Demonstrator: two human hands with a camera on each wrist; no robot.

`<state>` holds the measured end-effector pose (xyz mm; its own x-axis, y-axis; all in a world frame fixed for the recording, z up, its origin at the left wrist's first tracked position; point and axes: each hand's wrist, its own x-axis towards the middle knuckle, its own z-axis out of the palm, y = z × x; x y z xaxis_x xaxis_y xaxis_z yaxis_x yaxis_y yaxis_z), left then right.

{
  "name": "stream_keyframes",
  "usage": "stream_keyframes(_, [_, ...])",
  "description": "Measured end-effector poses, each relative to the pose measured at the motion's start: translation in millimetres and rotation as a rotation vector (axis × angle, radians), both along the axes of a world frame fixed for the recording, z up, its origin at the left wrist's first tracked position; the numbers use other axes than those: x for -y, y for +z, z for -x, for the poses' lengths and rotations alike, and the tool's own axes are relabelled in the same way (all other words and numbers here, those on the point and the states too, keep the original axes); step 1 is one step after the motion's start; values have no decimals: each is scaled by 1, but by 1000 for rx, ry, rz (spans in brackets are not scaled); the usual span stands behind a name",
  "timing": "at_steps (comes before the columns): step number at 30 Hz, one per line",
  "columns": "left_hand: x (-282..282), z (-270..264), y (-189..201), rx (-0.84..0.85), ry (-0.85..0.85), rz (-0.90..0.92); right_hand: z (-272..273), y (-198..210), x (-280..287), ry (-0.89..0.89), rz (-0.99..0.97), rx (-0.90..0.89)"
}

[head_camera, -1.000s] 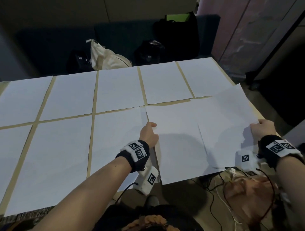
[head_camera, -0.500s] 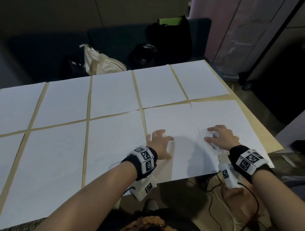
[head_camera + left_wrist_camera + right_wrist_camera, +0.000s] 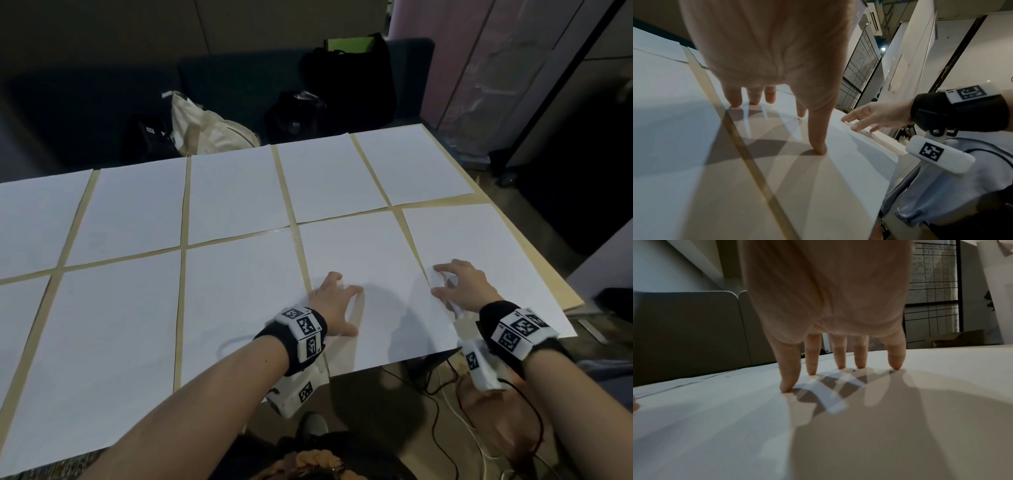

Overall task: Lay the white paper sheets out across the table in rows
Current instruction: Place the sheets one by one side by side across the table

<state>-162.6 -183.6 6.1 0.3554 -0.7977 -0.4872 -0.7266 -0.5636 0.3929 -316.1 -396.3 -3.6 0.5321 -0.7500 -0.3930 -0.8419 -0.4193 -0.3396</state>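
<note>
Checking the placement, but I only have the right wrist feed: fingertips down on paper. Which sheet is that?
Observer: In the head view, the right hand is at the left edge of the rightmost near-row sheet, with its fingers arched and only the tips touching the paper.
Operator: Left hand?
Observer: The left hand presses on the neighbouring sheet with its fingers spread. It grips nothing.
Operator: Grid status?
Observer: There are two rows with five sheets visible in each, and strips of the tan table show between them.
</note>
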Motion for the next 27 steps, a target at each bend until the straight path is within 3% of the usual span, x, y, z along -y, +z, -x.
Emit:
stream_keyframes(11, [-2, 3, -1, 77, -100, -58, 10, -6, 22, 95, 23, 15])
stream_keyframes(27, [4, 11, 0, 79, -58, -99, 10, -8, 20, 96, 14, 27])
